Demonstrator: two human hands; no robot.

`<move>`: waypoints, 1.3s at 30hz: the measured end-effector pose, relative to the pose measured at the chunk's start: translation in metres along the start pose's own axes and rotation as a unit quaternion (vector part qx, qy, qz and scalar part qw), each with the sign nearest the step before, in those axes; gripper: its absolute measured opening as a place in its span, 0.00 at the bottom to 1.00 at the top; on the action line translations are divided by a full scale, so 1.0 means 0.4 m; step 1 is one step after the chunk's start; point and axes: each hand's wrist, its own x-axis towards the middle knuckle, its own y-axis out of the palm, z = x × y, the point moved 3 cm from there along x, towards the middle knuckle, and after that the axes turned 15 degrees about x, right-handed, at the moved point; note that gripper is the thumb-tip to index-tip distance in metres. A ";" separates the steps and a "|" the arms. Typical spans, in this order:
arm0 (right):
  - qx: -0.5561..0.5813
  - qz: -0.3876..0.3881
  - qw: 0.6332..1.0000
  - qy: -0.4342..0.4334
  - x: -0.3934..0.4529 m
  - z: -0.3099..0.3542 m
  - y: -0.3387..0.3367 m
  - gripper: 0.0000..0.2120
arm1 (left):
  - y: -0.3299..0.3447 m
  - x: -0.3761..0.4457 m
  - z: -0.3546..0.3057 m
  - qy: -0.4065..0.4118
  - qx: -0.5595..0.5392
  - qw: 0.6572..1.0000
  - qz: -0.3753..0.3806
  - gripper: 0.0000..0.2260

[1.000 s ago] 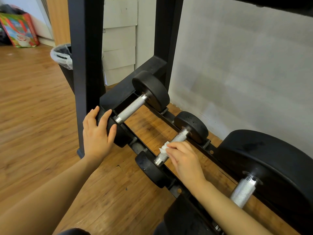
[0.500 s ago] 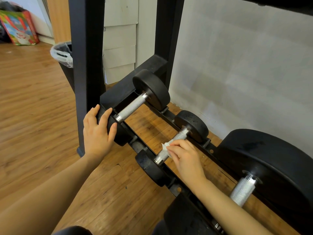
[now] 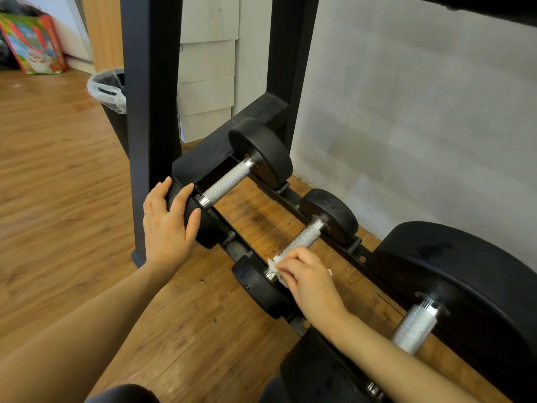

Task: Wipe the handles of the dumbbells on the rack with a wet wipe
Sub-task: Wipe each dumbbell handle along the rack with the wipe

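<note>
The right hand [image 3: 309, 282] is curled over the near end of the middle dumbbell's handle [image 3: 302, 238], pinching a white wipe [image 3: 274, 261] against the knurled steel just beside the near weight [image 3: 257, 285]. Only a small crumpled edge of the wipe shows past the fingertips; the rest is hidden under the hand. The far part of that handle, up to the far weight [image 3: 331, 215], lies bare.

The left hand [image 3: 167, 225] rests on the near weight [image 3: 200, 225] of the far dumbbell, fingers spread and bent over its rim, thumb on the side toward the handle. That dumbbell's handle [image 3: 228, 181] lies untouched just beyond the fingers. The two hands are well apart, each on a different dumbbell.

Both dumbbells sit across the low rails of the black rack [image 3: 151, 112], whose upright stands just left of the left hand. A much bigger dumbbell [image 3: 465, 286] lies to the right, its handle [image 3: 415, 327] beside the right forearm.

Beyond the rack are a wood floor [image 3: 58, 199], a lined bin [image 3: 112, 91], a grey wall [image 3: 406, 112] and a bright bag [image 3: 32, 45] in the far corner.
</note>
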 end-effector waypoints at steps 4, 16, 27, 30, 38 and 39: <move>0.011 -0.047 0.998 0.030 0.000 -0.015 -0.013 0.09 | 0.000 0.000 0.000 -0.003 -0.002 1.000 0.003 0.23; 0.047 -0.042 0.998 0.026 -0.004 -0.009 -0.011 0.10 | -0.001 -0.001 -0.003 0.000 -0.002 1.000 -0.007 0.23; 0.069 -0.050 0.996 0.033 0.000 -0.014 -0.018 0.07 | 0.000 -0.001 -0.003 -0.001 0.003 1.000 -0.009 0.23; 0.110 -0.062 0.989 0.078 0.004 -0.026 -0.025 0.06 | 0.001 -0.003 -0.003 -0.004 0.005 1.000 -0.008 0.23; 0.098 -0.032 0.993 0.053 -0.005 -0.006 -0.003 0.06 | -0.002 -0.002 -0.005 -0.006 0.005 1.000 -0.005 0.23; 0.109 -0.071 0.989 0.074 -0.002 -0.017 -0.014 0.05 | -0.002 -0.002 -0.004 -0.005 0.004 1.000 -0.005 0.24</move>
